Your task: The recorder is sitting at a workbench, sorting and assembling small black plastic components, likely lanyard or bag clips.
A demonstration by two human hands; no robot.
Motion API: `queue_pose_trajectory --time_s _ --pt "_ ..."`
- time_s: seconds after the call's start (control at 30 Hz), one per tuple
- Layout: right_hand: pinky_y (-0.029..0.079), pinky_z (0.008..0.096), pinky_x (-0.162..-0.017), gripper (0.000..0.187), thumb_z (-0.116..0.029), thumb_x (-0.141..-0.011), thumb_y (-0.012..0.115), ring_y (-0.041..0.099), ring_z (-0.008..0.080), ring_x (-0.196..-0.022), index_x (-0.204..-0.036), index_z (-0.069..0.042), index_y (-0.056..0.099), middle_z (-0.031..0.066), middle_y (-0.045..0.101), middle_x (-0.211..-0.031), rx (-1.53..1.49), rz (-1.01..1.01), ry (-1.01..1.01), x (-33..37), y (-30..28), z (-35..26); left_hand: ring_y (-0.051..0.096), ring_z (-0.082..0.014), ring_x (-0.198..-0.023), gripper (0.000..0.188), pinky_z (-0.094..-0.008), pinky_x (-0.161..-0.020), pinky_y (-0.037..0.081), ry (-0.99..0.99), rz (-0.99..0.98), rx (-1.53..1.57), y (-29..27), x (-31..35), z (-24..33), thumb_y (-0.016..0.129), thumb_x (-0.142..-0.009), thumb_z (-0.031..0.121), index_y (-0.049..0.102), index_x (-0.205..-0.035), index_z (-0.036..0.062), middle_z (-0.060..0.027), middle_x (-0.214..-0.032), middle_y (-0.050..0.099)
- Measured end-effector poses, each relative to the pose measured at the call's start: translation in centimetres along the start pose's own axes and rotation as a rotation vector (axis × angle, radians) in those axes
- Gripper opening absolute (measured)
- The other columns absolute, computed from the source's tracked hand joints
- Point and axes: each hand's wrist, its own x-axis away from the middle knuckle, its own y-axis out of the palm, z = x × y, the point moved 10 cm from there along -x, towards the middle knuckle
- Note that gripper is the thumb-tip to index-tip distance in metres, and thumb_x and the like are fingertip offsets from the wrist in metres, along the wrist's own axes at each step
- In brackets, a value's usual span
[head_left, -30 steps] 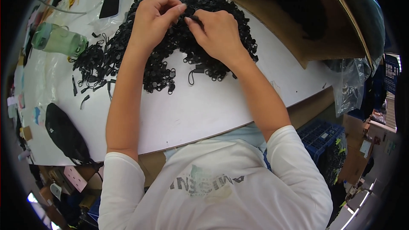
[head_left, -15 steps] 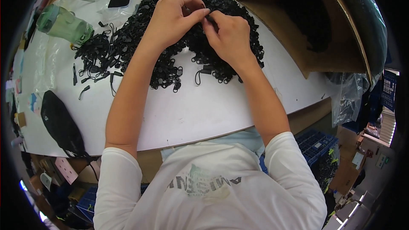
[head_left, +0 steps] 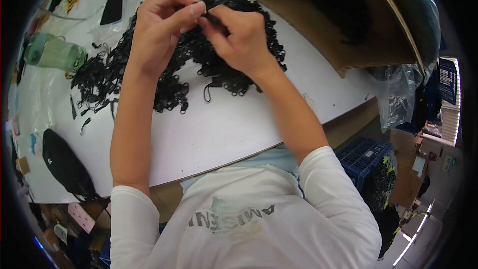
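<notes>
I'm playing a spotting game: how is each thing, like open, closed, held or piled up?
Left hand: pinched, contents unclear
Right hand: closed on a small black piece
Black pieces: heaped loose, some scattered
Cardboard box: open
Green bottle: lid on
Phone: screen dark
Black cloth item: lying on the table

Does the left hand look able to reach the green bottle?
Probably yes: little but low-lying black pieces seems to lie between the left hand and the green bottle, though that hand's fingers look occupied.

Heaped black parts [head_left: 191, 47], a cardboard box [head_left: 348, 52] and blue crate [head_left: 359, 158] suggest a workshop.
</notes>
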Motion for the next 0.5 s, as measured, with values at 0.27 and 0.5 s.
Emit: queue_pose_trajectory --time_s 0.27,0.5 --pt "0.046 0.0361 -0.048 0.014 -0.016 -0.073 0.067 0.058 0.0285 -0.051 -0.064 -0.006 0.062 0.0118 0.056 -0.054 -0.063 -0.232 0.112 0.0 1.6 2.2 0.05 -0.0118 -0.061 0.014 -0.0225 -0.053 0.044 0.472 -0.149 -0.882 4.2 1.1 3.5 0.07 -0.073 -0.01 0.06 -0.078 -0.0025 -0.0056 -0.075 0.051" --pt "0.025 0.0228 -0.043 0.025 -0.016 -0.088 0.063 0.034 0.0031 -0.046 -0.069 0.0 0.065 -0.0055 0.047 -0.052 -0.826 -0.408 0.611 1.9 4.2 4.1 0.051 -0.0137 -0.06 0.013 -0.0239 -0.054 0.043 0.613 -0.079 -0.991 3.2 1.3 4.1 0.067 -0.076 -0.01 0.059 -0.081 -0.0018 -0.0056 -0.078 0.053"
